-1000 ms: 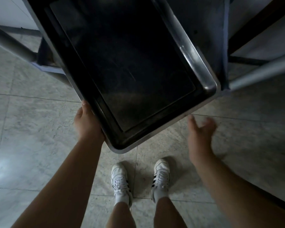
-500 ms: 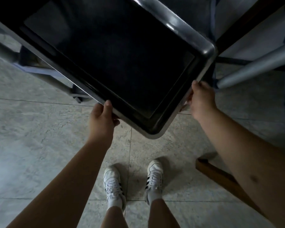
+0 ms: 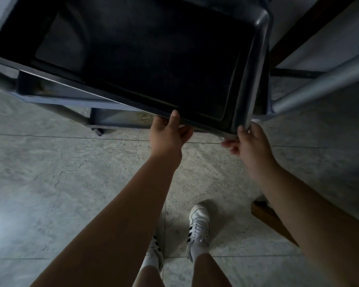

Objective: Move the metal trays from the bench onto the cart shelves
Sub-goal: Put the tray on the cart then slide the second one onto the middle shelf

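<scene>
Metal tray [image 3: 145,59]: a dark, deep rectangular tray with a rolled rim, seen from above and turned askew, its near corner pointing toward the person. It lies over the cart [image 3: 120,118], above the blue-grey shelf edge visible below its near long side; whether it rests fully on a shelf cannot be told. The left hand [image 3: 168,135] grips the near long rim, thumb on top of the rim and fingers curled beneath it. The right hand [image 3: 251,141] grips the near corner, thumb pressed against the rim's outer face and fingers curled under the corner. Both forearms reach forward from the bottom of the view. A grey metal tube [image 3: 319,85] of the cart frame runs diagonally at right, just beside the tray's short side; another tube end [image 3: 0,79] shows at the left edge. The floor [image 3: 50,183] is pale marbled tile with thin joints. Two white sneakers [image 3: 198,228] with dark stripes stand on it below the hands. A brown wooden piece [image 3: 272,222] lies on the floor at right, partly hidden by the right forearm.
</scene>
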Tool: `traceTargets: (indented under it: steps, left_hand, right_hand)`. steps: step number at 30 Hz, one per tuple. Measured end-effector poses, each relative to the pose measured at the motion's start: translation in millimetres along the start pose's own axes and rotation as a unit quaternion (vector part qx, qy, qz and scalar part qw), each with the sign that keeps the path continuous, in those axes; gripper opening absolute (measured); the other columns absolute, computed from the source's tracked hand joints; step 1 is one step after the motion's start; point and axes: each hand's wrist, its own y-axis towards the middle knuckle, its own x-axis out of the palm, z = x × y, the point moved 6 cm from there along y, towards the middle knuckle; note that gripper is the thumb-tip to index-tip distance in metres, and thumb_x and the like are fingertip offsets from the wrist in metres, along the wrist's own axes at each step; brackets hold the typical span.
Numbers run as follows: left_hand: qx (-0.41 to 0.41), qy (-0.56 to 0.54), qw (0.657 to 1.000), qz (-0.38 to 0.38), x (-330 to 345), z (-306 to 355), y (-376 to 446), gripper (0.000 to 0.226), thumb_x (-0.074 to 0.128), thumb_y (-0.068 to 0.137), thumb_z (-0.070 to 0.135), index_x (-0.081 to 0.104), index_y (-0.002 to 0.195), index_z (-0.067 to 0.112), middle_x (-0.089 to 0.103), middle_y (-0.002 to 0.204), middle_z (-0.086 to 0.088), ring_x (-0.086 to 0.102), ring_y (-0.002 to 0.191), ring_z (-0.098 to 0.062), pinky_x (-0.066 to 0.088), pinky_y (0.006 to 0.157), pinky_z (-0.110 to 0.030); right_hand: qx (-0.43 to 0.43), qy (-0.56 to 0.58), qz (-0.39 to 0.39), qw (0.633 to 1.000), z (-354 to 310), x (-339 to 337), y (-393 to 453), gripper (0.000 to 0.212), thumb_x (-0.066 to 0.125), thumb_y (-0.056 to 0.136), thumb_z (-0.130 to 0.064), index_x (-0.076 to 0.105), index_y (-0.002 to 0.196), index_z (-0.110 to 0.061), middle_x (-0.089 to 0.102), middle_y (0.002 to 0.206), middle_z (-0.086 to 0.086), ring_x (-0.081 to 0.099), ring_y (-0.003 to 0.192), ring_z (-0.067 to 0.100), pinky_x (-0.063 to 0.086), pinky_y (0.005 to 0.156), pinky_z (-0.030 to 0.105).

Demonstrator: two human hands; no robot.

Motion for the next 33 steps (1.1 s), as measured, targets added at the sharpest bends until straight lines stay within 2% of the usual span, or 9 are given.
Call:
traceTargets:
  steps: [3,6,11,13,17,25,30,32,33]
  left_hand:
    - [-0.024,0.013,0.999,-0.035,6,7,13,0.016,0.053,0.104,0.019,0.057,0.115,0.008,0.073,0.108,-0.011,0.075,0.094,-0.022,0.06,0.07,-0.03]
    - [-0.006,0.002,0.999,0.038,-11,31,33,0.014,0.057,0.101,0.017,0.057,0.109,0.006,0.072,0.104,-0.011,0.076,0.086,-0.018,0.061,0.07,-0.03]
    - [-0.007,0.013,0.996,0.084,-2,36,49,0.012,0.061,0.1,0.018,0.062,0.097,0.006,0.073,0.084,-0.008,0.076,0.075,-0.015,0.059,0.064,-0.025]
    - [-0.002,0.005,0.995,0.104,6,35,53,0.014,0.061,0.1,0.018,0.06,0.098,0.004,0.071,0.08,-0.009,0.074,0.069,-0.014,0.059,0.062,-0.024]
    - [-0.004,-0.004,0.994,0.106,14,34,60,0.014,0.062,0.099,0.02,0.059,0.097,0.006,0.071,0.081,-0.009,0.074,0.065,-0.012,0.058,0.059,-0.023]
    - [-0.006,0.018,0.997,0.072,19,31,64,0.016,0.057,0.102,0.025,0.056,0.103,0.009,0.073,0.085,-0.009,0.077,0.075,-0.018,0.06,0.063,-0.031]
    - [-0.074,0.214,0.974,0.021,4,50,49,0.024,0.057,0.1,0.04,0.061,0.107,0.017,0.074,0.106,-0.009,0.073,0.094,-0.022,0.059,0.072,-0.036]
    - [-0.026,0.366,0.93,0.015,-3,73,38,0.036,0.056,0.099,0.045,0.064,0.12,0.018,0.071,0.111,-0.009,0.068,0.101,-0.027,0.058,0.082,-0.042]
    - [0.028,0.47,0.882,0.009,-4,87,30,0.043,0.055,0.098,0.049,0.062,0.128,0.02,0.069,0.118,-0.011,0.065,0.106,-0.03,0.056,0.09,-0.044]
  right_hand:
    - [0.033,0.098,0.093,0.99,-8,-9,30,0.013,0.044,0.104,-0.021,0.05,0.114,-0.015,0.068,0.08,0.004,0.066,0.051,0.01,0.052,0.055,0.028]
    - [0.033,0.142,0.105,0.984,-15,-15,55,0.017,0.046,0.104,-0.021,0.052,0.119,-0.014,0.067,0.063,-0.004,0.061,0.044,0.008,0.042,0.046,0.023]
    - [0.069,0.2,0.129,0.969,-23,-17,78,0.016,0.05,0.103,-0.026,0.057,0.113,-0.016,0.068,0.093,0.005,0.071,0.055,0.011,0.05,0.048,0.019]
    - [0.078,0.206,0.152,0.964,-26,-16,86,0.013,0.049,0.103,-0.03,0.058,0.103,-0.02,0.068,0.091,0.005,0.07,0.054,0.009,0.052,0.051,0.019]
    - [0.074,0.166,0.193,0.964,-34,-15,103,0.024,0.042,0.104,-0.032,0.055,0.117,-0.019,0.066,0.089,0.003,0.065,0.045,0.006,0.049,0.048,0.02]
    - [0.061,0.207,0.22,0.951,-33,-13,104,0.021,0.048,0.102,-0.036,0.059,0.115,-0.024,0.067,0.075,0.001,0.061,0.042,0.006,0.046,0.045,0.018]
    - [0.185,0.25,0.144,0.939,-30,-13,83,0.029,0.061,0.095,-0.043,0.061,0.099,-0.015,0.066,0.079,0.004,0.066,0.055,0.01,0.05,0.046,0.019]
    - [0.189,0.187,0.111,0.958,-33,-16,66,0.022,0.063,0.094,-0.038,0.059,0.091,-0.017,0.062,0.071,0.002,0.063,0.049,0.008,0.048,0.046,0.02]
    - [0.162,0.116,0.085,0.976,-38,-18,55,0.019,0.061,0.095,-0.036,0.059,0.09,-0.018,0.061,0.07,0.001,0.062,0.049,0.009,0.045,0.047,0.022]
